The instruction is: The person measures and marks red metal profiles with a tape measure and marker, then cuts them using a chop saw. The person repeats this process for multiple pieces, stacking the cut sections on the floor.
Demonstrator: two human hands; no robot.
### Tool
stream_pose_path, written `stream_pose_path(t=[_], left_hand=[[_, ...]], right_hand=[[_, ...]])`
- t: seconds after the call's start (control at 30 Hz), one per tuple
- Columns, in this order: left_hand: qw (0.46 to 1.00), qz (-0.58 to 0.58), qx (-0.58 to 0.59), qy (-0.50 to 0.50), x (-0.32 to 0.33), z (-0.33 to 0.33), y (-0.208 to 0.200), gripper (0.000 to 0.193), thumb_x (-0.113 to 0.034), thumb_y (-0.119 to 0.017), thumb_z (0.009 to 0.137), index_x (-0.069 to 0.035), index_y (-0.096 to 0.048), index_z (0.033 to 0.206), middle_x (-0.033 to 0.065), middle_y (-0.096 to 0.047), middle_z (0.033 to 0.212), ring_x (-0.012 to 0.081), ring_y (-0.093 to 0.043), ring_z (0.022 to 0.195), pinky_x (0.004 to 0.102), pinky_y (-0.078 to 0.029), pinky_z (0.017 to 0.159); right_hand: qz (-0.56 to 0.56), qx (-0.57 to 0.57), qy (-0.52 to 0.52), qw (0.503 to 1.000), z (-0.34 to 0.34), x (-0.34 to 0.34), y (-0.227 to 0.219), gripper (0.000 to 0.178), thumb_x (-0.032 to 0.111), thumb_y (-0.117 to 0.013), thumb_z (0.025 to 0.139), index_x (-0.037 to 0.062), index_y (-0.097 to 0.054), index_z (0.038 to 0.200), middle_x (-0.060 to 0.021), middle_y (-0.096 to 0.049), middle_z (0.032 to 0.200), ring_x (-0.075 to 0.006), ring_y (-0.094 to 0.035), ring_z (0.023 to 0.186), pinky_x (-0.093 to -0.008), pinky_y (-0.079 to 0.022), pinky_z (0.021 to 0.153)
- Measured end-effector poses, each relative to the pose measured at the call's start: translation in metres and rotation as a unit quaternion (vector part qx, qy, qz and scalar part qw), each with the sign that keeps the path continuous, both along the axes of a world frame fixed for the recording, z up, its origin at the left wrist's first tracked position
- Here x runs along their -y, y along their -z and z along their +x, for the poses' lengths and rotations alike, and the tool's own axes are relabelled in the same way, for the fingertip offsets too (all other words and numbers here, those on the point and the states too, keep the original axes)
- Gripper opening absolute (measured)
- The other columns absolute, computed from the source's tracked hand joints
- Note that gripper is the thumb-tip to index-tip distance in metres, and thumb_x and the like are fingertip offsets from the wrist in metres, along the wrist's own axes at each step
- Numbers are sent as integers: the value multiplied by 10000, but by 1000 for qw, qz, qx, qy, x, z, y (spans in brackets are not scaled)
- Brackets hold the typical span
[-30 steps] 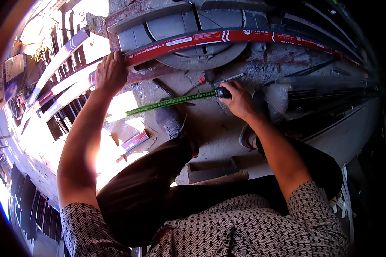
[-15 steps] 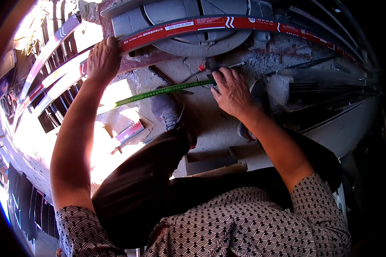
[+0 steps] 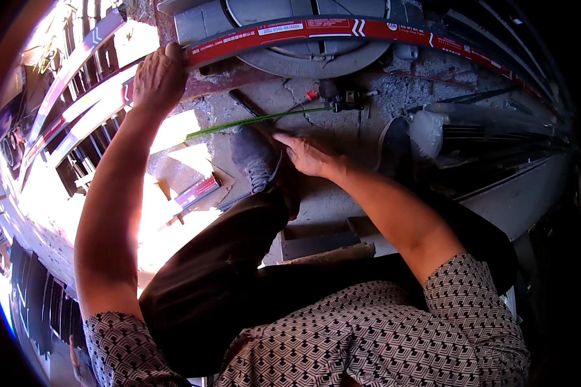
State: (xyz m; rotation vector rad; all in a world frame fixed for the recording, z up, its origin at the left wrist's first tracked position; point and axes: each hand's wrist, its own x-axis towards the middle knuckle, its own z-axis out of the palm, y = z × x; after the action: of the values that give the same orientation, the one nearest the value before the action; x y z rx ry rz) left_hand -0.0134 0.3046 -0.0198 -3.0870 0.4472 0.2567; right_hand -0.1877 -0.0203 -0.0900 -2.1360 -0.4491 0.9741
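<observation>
My left hand [image 3: 160, 79] is closed round a long grey profile strip [image 3: 239, 46] with a red printed film along it. The strip runs across the top of the view from the bright left side to the dark right. Below it, a tape measure lies with its green blade [image 3: 258, 119] drawn out over the floor. The blade leads to a dark case [image 3: 342, 98] on the right. My right hand [image 3: 308, 155] is off the tape, beside my shoe [image 3: 252, 155], its index finger stretched leftward and nothing visible in it. A dark slim tool [image 3: 242, 103] lies above the blade.
A grey round machine part [image 3: 310, 59] stands behind the strip. More film-covered strips [image 3: 77, 116] lean at the left in glare. Plastic-wrapped dark profiles [image 3: 490, 129] lie at the right. A short profile offcut [image 3: 197, 192] and a grey block [image 3: 319, 245] lie nearer.
My right hand has let go of the tape measure and moved left and nearer, to beside my shoe. The case now shows. My left hand stays on the profile strip.
</observation>
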Motion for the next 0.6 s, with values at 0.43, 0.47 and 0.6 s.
stream_pose_path(t=[0.43,0.47,0.6], left_hand=[[1000,-17,-18,-6,0,5,-5,172,-163,-593,964,-32,-518,1046,208,-625,957,402,-631,983,511,-470,871],[1000,-18,-17,-1,1,6,-6,173,-164,-591,964,-29,-519,1046,210,-625,955,404,-631,981,511,-470,870],[999,-29,-19,-14,-1,9,-8,167,-147,-594,960,-24,-520,1045,215,-624,961,406,-635,968,509,-474,864]], right_hand=[[29,49,16,998,21,2,-11,303,176,-577,972,45,-614,1243,-257,-720,1018,-456,-694,935,-527,-551,832],[25,44,23,998,28,4,-23,289,157,-588,970,37,-630,1229,-256,-718,1023,-452,-693,944,-509,-554,832],[71,107,97,987,56,25,-69,205,126,-617,968,32,-661,1145,-217,-720,981,-410,-705,884,-455,-565,769]])
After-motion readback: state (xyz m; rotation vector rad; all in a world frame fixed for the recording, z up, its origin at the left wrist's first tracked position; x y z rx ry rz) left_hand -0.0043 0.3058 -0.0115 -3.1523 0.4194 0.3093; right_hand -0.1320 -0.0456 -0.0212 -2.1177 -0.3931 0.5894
